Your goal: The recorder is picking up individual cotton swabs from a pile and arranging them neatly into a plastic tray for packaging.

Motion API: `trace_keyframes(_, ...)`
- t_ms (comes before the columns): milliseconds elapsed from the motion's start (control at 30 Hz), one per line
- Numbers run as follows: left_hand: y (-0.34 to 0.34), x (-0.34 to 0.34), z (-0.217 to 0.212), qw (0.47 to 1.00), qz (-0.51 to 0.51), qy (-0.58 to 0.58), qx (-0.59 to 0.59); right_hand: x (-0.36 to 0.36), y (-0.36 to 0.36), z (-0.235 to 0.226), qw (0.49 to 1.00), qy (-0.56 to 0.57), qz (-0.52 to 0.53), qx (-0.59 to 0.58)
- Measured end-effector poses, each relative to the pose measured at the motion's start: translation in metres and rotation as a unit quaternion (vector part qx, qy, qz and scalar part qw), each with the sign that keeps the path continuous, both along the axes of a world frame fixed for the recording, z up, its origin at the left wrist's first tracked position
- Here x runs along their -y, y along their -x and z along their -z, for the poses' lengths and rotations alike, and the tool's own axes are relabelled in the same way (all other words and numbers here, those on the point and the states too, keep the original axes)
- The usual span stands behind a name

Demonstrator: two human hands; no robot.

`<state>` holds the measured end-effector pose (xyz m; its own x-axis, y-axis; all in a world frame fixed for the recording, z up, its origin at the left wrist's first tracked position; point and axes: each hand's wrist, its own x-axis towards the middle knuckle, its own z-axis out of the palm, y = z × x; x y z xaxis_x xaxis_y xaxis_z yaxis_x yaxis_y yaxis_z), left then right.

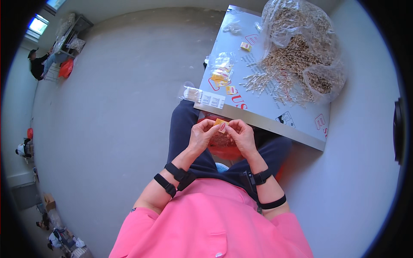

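A small yellow-and-white card box (222, 125) with a red oval mark is held in front of the table's near edge. My left hand (200, 136) pinches its left side, while the fingertips of my right hand (242, 137) grip its right side. Just beyond, on the table (258, 112), a clear pack of cotton swabs (192, 94) lies at the left corner beside a white printed label strip (213, 99). Similar yellow boxes (221, 75) sit in and around a clear bag, one loose box (231, 90) nearest me. What the held box contains is hidden.
A large clear bag (275, 21) spills a heap of loose cotton swabs (297, 56) over the table's right side. Another yellow box (245, 46) and crumpled clear plastic (232, 27) lie farther back. Red plastic (226, 151) shows between my knees. Other people (39, 66) sit far left.
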<state>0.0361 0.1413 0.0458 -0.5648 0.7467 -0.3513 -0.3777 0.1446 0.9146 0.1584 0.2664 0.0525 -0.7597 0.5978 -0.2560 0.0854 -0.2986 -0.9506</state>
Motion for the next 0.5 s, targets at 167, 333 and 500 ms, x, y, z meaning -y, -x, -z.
trace_keyframes(167,0.007,0.011,0.018,0.997,-0.073,-0.021,0.007,0.026,0.017,0.018,0.998,0.044,0.013,0.048)
trace_keyframes(333,0.032,0.008,0.035,0.991,-0.131,-0.032,0.009,0.019,0.062,0.023,0.99,-0.123,0.006,0.069)
trace_keyframes(500,0.064,0.008,0.058,0.986,-0.167,-0.017,-0.022,-0.002,0.095,0.041,0.996,0.019,-0.023,0.089)
